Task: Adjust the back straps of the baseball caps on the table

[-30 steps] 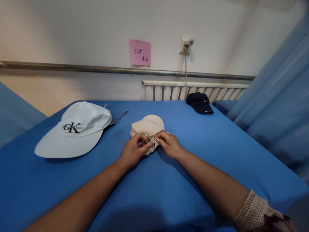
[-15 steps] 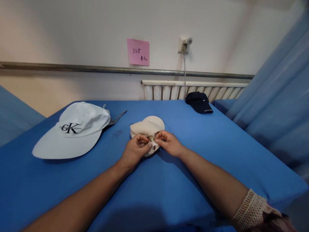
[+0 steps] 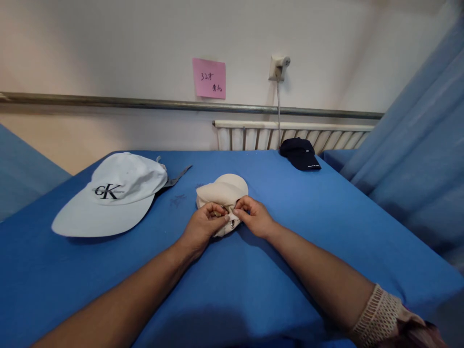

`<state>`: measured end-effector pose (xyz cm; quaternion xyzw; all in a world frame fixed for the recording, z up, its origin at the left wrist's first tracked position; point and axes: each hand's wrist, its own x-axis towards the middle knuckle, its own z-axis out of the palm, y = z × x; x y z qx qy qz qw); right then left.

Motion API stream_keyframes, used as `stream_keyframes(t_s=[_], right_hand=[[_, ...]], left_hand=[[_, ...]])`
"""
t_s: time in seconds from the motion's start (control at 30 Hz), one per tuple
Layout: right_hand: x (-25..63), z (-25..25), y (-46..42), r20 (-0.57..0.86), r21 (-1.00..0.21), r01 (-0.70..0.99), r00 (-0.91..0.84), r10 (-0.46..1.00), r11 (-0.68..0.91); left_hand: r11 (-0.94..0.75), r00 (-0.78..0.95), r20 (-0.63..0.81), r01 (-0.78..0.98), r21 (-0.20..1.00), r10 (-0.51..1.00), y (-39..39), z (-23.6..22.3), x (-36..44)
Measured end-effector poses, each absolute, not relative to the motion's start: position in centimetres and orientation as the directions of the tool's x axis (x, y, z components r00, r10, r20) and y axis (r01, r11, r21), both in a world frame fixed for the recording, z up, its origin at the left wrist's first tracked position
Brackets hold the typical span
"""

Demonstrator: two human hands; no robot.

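Observation:
A cream baseball cap [image 3: 221, 192] lies in the middle of the blue-covered surface, its brim pointing away from me and its back strap facing me. My left hand [image 3: 205, 223] pinches the strap from the left, thumb and fingers together. From the right, my right hand [image 3: 254, 216] pinches the strap close to the left fingertips. A small metal buckle [image 3: 232, 224] shows just below the fingers. The strap's end between my fingers is partly hidden.
A white cap with black lettering [image 3: 116, 193] lies at the left, its grey strap trailing behind. A navy cap [image 3: 300, 153] sits at the far right edge. Behind are a radiator [image 3: 253, 137], a metal rail [image 3: 155, 103] and a plugged-in cord. A blue curtain [image 3: 416, 125] hangs at the right.
Both hands stay pinched at the strap of the cream cap with barely any movement. The whole view has shifted very slightly.

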<state>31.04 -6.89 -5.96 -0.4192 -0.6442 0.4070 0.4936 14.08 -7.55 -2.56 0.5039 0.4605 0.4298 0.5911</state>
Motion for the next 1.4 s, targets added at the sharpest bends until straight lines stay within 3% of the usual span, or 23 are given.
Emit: stream_keyframes(t_s=[0.23, 0.47, 0.67, 0.93, 1.03, 1.23, 1.4], right_hand=[[30.8, -5.9, -7.4, 0.346, -0.883, 0.298, -0.11, 0.932, 0.363], [31.7, -4.2, -8.8, 0.59, -0.527, 0.602, -0.248, 0.768, 0.599], [32.1, -3.7, -10.0, 0.56, -0.326, 0.672, -0.429, 0.708, 0.665], [31.4, -3.9, -9.6, 0.432, -0.07, 0.774, -0.545, 0.719, 0.629], [31.3, -4.0, -9.5, 0.441, -0.121, 0.773, -0.52, 0.731, 0.623], [32.1, -4.5, -9.0, 0.486, -0.383, 0.609, -0.507, 0.712, 0.695], [32.3, -4.4, -9.1, 0.489, -0.473, 0.55, -0.486, 0.724, 0.689]], left_hand=[[0.191, 0.269, -0.172, -0.046, 0.98, 0.948, -7.4, -2.3, 13.9], [0.201, 0.226, -0.182, -0.065, 0.977, 0.957, -7.2, -2.7, 13.5], [0.224, 0.211, -0.196, -0.121, 0.967, 0.958, -7.2, -2.6, 13.3], [0.182, 0.188, -0.175, -0.022, 0.983, 0.967, -7.4, -2.5, 13.4], [0.171, 0.183, -0.171, 0.017, 0.985, 0.968, -7.4, -2.5, 13.4], [0.174, 0.216, -0.177, 0.03, 0.984, 0.96, -7.7, -2.2, 13.3], [0.177, 0.186, -0.18, 0.035, 0.984, 0.966, -7.6, -2.1, 13.6]])
